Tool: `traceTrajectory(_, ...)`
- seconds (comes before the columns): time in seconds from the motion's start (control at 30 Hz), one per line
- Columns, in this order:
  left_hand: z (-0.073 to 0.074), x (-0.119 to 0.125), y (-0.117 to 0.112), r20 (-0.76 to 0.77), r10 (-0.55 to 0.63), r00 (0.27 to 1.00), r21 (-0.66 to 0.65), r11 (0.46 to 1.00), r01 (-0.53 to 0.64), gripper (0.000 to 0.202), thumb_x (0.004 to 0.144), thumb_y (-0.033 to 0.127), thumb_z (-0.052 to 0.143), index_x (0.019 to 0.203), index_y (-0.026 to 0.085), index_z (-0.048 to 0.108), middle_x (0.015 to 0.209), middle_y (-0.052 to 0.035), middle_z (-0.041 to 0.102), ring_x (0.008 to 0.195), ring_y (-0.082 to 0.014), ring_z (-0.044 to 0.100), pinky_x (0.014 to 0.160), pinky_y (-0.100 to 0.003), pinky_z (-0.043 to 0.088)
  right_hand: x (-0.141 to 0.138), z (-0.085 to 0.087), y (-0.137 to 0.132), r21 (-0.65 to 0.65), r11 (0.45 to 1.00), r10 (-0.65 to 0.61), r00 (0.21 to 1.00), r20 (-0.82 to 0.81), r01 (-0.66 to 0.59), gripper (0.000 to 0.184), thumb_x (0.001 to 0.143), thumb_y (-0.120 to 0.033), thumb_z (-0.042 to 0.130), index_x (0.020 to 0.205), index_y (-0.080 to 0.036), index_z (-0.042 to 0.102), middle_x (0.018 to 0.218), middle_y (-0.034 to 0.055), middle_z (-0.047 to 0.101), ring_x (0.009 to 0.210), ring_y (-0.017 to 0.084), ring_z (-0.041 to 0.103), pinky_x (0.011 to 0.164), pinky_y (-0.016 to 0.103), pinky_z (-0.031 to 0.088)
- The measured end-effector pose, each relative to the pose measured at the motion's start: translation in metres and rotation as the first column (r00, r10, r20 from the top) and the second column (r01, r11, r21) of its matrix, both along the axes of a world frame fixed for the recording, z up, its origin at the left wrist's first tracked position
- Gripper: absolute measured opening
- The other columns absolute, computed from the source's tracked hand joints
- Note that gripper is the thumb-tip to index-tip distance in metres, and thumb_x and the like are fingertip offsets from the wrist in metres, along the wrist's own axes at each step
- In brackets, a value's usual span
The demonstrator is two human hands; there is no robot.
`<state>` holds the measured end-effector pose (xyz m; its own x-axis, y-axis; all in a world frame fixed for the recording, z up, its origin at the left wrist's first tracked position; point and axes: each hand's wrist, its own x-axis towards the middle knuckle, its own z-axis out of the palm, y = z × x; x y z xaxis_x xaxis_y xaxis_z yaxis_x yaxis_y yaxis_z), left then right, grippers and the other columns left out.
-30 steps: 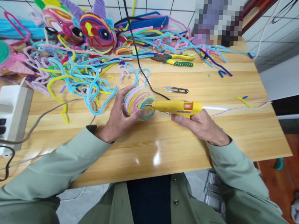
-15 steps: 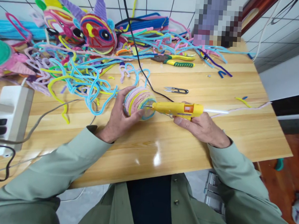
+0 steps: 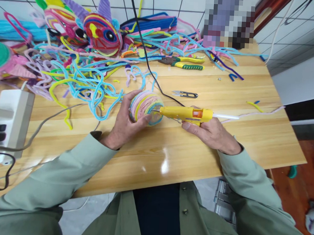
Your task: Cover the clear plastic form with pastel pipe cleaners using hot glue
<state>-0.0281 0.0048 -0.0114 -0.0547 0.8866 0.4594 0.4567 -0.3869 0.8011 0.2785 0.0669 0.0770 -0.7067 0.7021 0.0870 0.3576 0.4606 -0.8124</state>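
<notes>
My left hand [image 3: 127, 121] is closed around a ball [image 3: 143, 104] covered in bands of pink, yellow, lilac and blue pipe cleaner. The ball's right end looks partly clear and uncovered. In my right hand [image 3: 211, 131] is a yellow hot glue gun [image 3: 185, 114], pointing left. Its metal nozzle reaches the right side of the ball; I cannot tell whether it touches. A white glue stick [image 3: 226, 116] juts from the back of the gun. Just beyond the gun lie small thread snips [image 3: 185, 94].
Loose pipe cleaners [image 3: 95, 82] are heaped across the back left, below two colourful horned ornaments [image 3: 103, 34]. Pliers [image 3: 183, 62] with yellow-green handles lie behind the snips. A white power strip [image 3: 15, 123] stands at left. The gun's black cord [image 3: 147, 60] runs up over the table.
Almost nothing differs. Both hands keep their grip and the nozzle stays at the ball's right side; the whole view has shifted very slightly.
</notes>
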Motion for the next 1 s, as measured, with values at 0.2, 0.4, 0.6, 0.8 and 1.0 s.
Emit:
traceTrajectory(0.2,-0.0001,0.0014,-0.0011,0.025,0.014,1.000,-0.003,1.000,-0.014,0.080,0.101,0.074,0.078,0.161,0.029,0.051,0.153,-0.0121,0.065,0.136,-0.0335,0.071,0.118,-0.052,0.063,-0.0012,0.0004,0.0005,0.007,1.000,-0.009,1.000,0.011,0.009,0.046,0.111,-0.064,0.063,0.118,-0.024,0.083,0.113,0.0064,0.084,0.100,0.027,0.079,0.092,0.041,0.066)
traceTrajectory(0.4,-0.0019,-0.0013,-0.0006,0.011,-0.004,1.000,-0.018,1.000,0.004,0.081,0.102,0.074,0.078,0.163,0.030,0.049,0.154,-0.0118,0.064,0.137,-0.0333,0.071,0.119,-0.053,0.063,-0.0007,0.0012,0.0001,0.026,1.000,-0.006,1.000,0.020,0.006,0.048,0.111,-0.065,0.063,0.122,-0.023,0.084,0.115,0.0070,0.086,0.101,0.027,0.080,0.092,0.042,0.067)
traceTrajectory(0.6,0.0000,0.0003,0.0000,0.005,0.003,1.000,0.013,1.000,-0.003,0.079,0.102,0.075,0.076,0.161,0.029,0.050,0.153,-0.0130,0.065,0.136,-0.0333,0.072,0.117,-0.053,0.065,-0.0002,0.0002,0.0006,0.042,0.999,-0.014,1.000,0.022,0.013,0.047,0.111,-0.064,0.063,0.118,-0.023,0.085,0.117,0.0078,0.086,0.103,0.029,0.081,0.092,0.043,0.068)
traceTrajectory(0.8,0.0010,0.0008,0.0001,0.015,-0.005,1.000,0.010,1.000,0.005,0.078,0.102,0.073,0.077,0.161,0.029,0.050,0.152,-0.0125,0.065,0.135,-0.0326,0.072,0.116,-0.052,0.065,-0.0006,0.0008,0.0003,0.036,0.999,-0.006,1.000,0.023,0.006,0.046,0.112,-0.064,0.062,0.118,-0.023,0.084,0.116,0.0076,0.085,0.103,0.029,0.080,0.094,0.043,0.067)
traceTrajectory(1.0,-0.0004,0.0009,0.0000,0.006,-0.003,1.000,0.002,1.000,0.003,0.079,0.103,0.075,0.075,0.162,0.030,0.048,0.154,-0.0121,0.064,0.137,-0.0335,0.071,0.119,-0.052,0.063,0.0000,0.0006,-0.0001,0.041,0.999,-0.004,0.999,0.032,0.003,0.046,0.112,-0.064,0.062,0.118,-0.024,0.084,0.116,0.0076,0.085,0.102,0.028,0.080,0.095,0.043,0.067)
